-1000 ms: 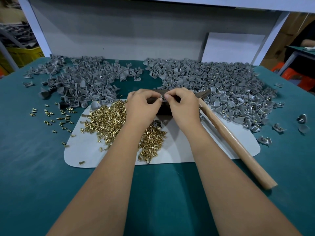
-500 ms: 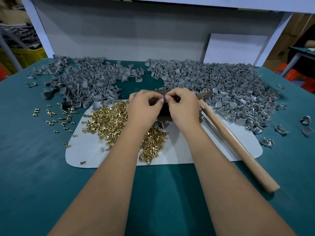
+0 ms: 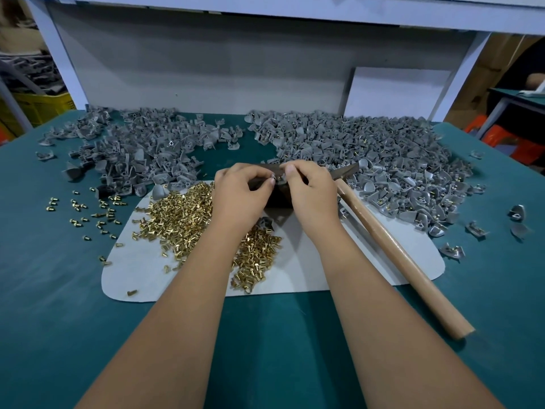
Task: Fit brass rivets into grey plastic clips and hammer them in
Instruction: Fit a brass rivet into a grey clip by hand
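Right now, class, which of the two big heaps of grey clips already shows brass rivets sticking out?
The right-hand heap, behind the hammer: brass pins show among its clips. The left-hand heap looks plain grey.

Both hands meet at twelve o'clock: left hand point(image 3: 240, 196) and right hand point(image 3: 309, 193) pinch a clip point(image 3: 278, 179) above the dark block point(image 3: 277, 199); hammer point(image 3: 398, 255) lies at three o'clock.
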